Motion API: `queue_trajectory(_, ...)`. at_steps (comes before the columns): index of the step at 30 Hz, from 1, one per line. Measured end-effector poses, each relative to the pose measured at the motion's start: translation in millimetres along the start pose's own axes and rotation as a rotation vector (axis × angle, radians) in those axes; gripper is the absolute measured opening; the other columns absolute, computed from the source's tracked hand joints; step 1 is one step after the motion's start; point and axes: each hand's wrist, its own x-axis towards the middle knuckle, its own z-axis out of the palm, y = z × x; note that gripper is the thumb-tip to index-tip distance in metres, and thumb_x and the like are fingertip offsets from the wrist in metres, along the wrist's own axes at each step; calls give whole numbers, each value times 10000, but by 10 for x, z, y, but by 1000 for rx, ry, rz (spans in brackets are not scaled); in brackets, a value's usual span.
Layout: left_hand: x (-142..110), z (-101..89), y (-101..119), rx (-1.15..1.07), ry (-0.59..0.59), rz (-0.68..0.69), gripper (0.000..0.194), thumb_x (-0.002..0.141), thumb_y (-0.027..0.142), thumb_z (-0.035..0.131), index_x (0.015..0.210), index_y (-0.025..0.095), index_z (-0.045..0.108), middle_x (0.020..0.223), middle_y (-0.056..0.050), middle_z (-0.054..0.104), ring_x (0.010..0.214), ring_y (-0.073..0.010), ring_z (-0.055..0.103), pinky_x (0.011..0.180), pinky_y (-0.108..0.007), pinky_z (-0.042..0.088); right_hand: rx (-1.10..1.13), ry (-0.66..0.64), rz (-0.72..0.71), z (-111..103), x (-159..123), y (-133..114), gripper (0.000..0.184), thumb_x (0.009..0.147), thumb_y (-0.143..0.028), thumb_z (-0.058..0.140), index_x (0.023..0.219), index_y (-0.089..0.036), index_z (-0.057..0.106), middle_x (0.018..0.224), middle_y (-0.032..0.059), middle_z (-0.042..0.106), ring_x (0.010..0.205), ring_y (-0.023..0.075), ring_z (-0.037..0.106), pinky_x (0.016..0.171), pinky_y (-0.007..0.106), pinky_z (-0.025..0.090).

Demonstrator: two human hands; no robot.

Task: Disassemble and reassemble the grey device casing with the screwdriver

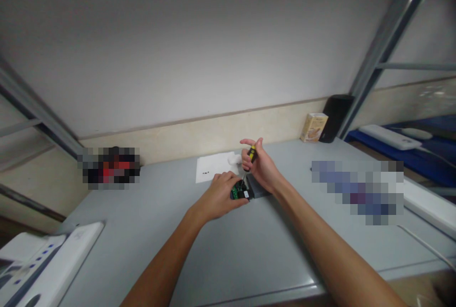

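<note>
My left hand (221, 195) is closed around the edges of a small dark device with an exposed green circuit board (236, 190), keeping it on the grey table. Above it, my right hand (262, 164) grips a screwdriver (251, 156) with a black and yellow handle, its index finger stretched out. The screwdriver's thin shaft slants down to the board; whether its tip sits in a screw is too small to tell. A flat dark grey piece (261, 189) lies beside the device, partly under my right wrist.
Behind my hands a white paper sheet (204, 167) carries several tiny dark bits, with a crumpled white piece (235, 160) near it. A yellow box (314, 127) and a black speaker-like object (337, 117) stand at the back right. Blurred-out items lie left and right.
</note>
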Motion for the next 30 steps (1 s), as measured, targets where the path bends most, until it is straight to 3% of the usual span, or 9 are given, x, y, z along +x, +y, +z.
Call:
queue_trajectory(5,-4,-11,25,-6,-7,-30,426,843,457,772,1187,246,635,1181,-64,612,1102,-282,563,1002,-427,404,9,-25,5,13,-56,-48,317,787,-451,820,846,-227,603,941,12,666,806,155,643,726,290,498)
queue_trajectory(8,-7,-14,30,2,-16,-29,437,850,457,763,1213,252,632,1176,-63,615,1091,-282,564,999,-430,405,3,-28,2,17,-63,-32,412,762,-400,860,762,-232,484,769,-38,624,596,105,557,584,247,442)
queue_trajectory(11,-9,-11,27,5,-18,-30,454,849,479,760,1215,241,635,1155,-65,620,1077,-282,565,993,-427,411,-14,-12,-16,13,-37,-4,385,829,-529,773,801,-248,512,529,-106,354,424,78,275,437,214,270)
queue_trajectory(15,-7,-5,25,0,-18,-43,438,848,487,759,1196,245,648,1179,-72,617,1098,-292,562,1003,-443,406,26,-37,43,19,-31,-14,390,857,-594,700,1003,-236,645,699,-33,550,594,122,510,575,262,441)
queue_trajectory(18,-6,2,23,-3,-12,-47,438,840,473,770,1196,250,650,1202,-75,613,1110,-294,565,1009,-452,403,17,-39,33,33,-55,-30,338,762,-453,838,915,-229,636,951,21,672,815,165,640,722,296,498)
queue_trajectory(21,-7,5,20,-4,-13,-36,460,837,475,773,1218,252,642,1190,-71,618,1111,-288,570,1018,-447,400,-1,-25,12,38,-57,-22,385,717,-362,892,823,-237,544,831,-27,651,620,108,555,593,251,440)
queue_trajectory(24,-9,0,20,0,-9,-33,463,839,490,770,1210,245,642,1168,-68,623,1102,-284,570,1017,-436,401,8,-16,1,21,-32,-6,333,826,-496,785,888,-249,571,604,-84,459,474,79,355,484,218,331)
queue_trajectory(27,-8,-5,21,5,-5,-31,446,841,489,769,1189,238,646,1170,-71,623,1106,-286,570,1012,-436,402,28,-30,44,-6,-16,-7,373,871,-575,699,1022,-238,643,718,-35,552,604,109,510,583,244,437)
queue_trajectory(30,-8,-3,18,10,-1,-26,455,843,485,768,1205,241,639,1198,-74,614,1130,-289,565,1009,-435,404,15,-8,32,-17,-20,-11,333,754,-437,853,899,-224,641,898,3,641,764,136,612,700,268,489)
